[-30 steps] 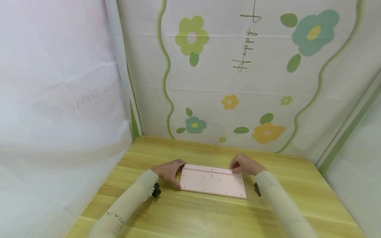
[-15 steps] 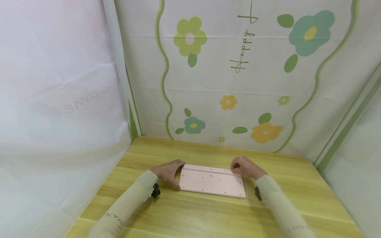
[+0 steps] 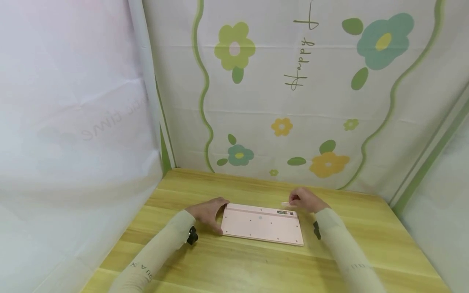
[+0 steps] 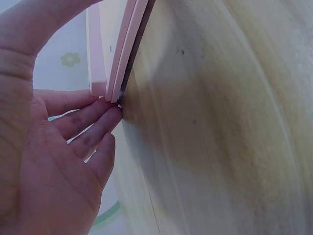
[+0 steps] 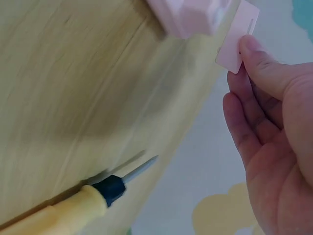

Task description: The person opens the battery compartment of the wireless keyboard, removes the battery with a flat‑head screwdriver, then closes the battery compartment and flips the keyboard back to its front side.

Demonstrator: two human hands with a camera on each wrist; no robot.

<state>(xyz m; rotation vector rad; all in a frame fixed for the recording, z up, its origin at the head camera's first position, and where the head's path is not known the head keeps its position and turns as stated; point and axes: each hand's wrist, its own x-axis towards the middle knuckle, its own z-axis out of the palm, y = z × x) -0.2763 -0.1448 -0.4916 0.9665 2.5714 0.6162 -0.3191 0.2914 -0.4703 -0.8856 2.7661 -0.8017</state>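
A pink keyboard point(image 3: 261, 228) lies upside down on the wooden table, its screw-dotted underside and raised back bar showing. In that bar, toward the right end, a small battery compartment point(image 3: 284, 212) is exposed, with dark and coloured parts inside. My left hand point(image 3: 207, 211) holds the keyboard's left end, thumb at the near corner and fingers at the far one. In the left wrist view the fingertips rest against the keyboard's edge point(image 4: 126, 46). Just behind the compartment, my right hand point(image 3: 307, 200) pinches a thin pink battery cover point(image 5: 233, 46) between thumb and fingers.
A screwdriver point(image 5: 68, 215) with a yellow handle and black collar lies on the table in the right wrist view. White curtains with printed flowers point(image 3: 329, 165) stand behind the table point(image 3: 234, 268) and at its sides.
My right hand has pulled the battery cover off the keyboard's back bar and lifted it back and slightly right, exposing the compartment. My left hand has stayed on the keyboard.
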